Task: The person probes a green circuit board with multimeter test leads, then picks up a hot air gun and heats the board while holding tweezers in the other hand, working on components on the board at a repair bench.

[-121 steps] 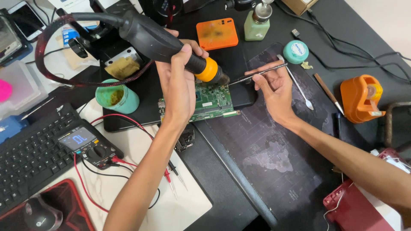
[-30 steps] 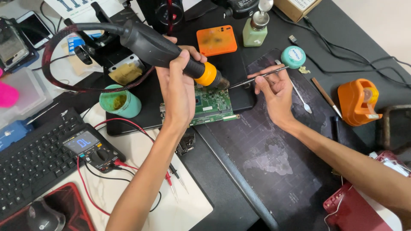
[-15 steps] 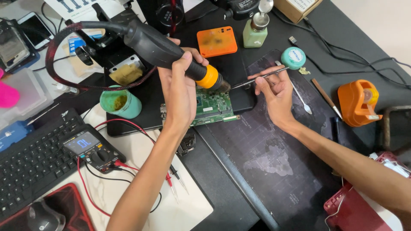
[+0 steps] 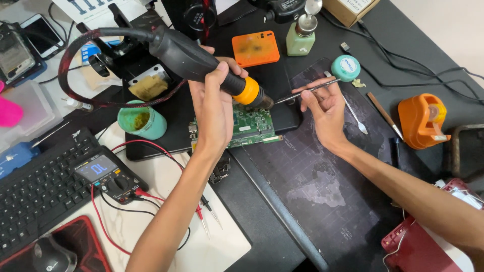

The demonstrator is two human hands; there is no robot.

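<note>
While our left hand (image 4: 214, 108) grips the hot-air gun (image 4: 201, 63) over the board (image 4: 252, 126) at frame centre, our right hand (image 4: 325, 113) pinches tweezers (image 4: 297, 94); next, we judge, calls for steady lifting.

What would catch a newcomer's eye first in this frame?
Most striking is the black hot-air handle with an orange collar, gripped by the left hand at the centre and aimed down at a green circuit board. From the right, the right hand holds slim metal tweezers pointed at the nozzle tip. A multimeter with red and black leads lies at lower left, and an orange tape dispenser stands at far right.
</note>
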